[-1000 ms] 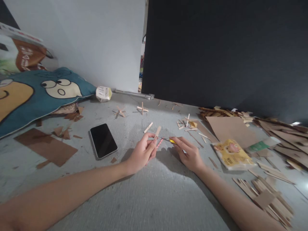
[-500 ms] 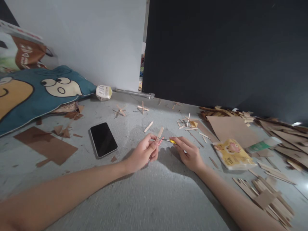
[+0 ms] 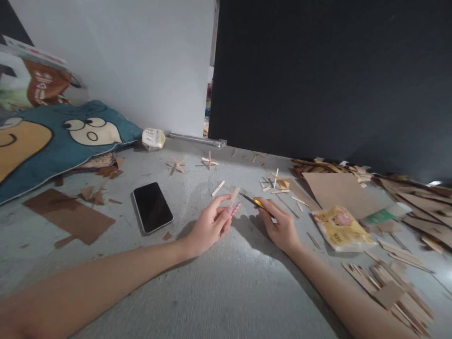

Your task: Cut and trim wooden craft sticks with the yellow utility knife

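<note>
My left hand (image 3: 211, 220) pinches a flat wooden craft stick (image 3: 234, 195) between thumb and fingers, its free end pointing up and away. In my right hand (image 3: 280, 221) is a yellow-handled craft knife (image 3: 258, 203). Its thin dark blade points left, with the tip close to the stick and seemingly apart from it. The rear of the handle is hidden by my fingers. A short wooden piece (image 3: 218, 188) lies on the grey surface just beyond my left hand.
A black phone (image 3: 152, 207) and brown cardboard (image 3: 68, 215) lie left. Small crossed-stick pieces (image 3: 209, 161) stand at the back. To the right are a yellow packet (image 3: 343, 227), a green-and-white tube (image 3: 385, 213) and a stick pile (image 3: 390, 292). A blue pillow (image 3: 81, 134) rests back left.
The knife blade has drawn away from the stick, its tip now swung up and outward. My right hand has shifted slightly right; the left keeps its grip on the stick, forefinger raised a little.
</note>
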Tool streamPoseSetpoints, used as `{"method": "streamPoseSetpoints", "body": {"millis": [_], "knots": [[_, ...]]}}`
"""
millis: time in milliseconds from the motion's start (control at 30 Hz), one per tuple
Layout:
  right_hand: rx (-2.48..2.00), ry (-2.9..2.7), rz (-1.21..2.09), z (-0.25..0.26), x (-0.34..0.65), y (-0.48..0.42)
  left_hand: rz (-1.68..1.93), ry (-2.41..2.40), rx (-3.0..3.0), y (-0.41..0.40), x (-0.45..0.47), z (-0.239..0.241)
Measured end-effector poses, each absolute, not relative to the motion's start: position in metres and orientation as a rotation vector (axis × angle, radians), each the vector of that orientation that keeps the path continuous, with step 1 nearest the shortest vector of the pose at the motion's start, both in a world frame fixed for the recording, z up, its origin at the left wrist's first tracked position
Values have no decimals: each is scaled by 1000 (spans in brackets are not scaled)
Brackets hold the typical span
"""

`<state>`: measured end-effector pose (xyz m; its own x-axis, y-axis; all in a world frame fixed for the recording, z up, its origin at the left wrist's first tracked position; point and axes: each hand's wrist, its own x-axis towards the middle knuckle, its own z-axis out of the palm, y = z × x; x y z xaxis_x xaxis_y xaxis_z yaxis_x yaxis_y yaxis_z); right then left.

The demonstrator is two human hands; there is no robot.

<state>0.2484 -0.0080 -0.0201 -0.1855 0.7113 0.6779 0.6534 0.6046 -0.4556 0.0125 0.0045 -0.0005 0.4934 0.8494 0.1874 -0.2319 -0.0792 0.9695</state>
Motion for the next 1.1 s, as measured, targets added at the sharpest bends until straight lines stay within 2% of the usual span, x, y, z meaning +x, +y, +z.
{"method": "streamPoseSetpoints", "body": {"millis": [1100], "knots": [[-934,-2039,126,-12,247,-11,840,609,1363,7,13,2]]}}
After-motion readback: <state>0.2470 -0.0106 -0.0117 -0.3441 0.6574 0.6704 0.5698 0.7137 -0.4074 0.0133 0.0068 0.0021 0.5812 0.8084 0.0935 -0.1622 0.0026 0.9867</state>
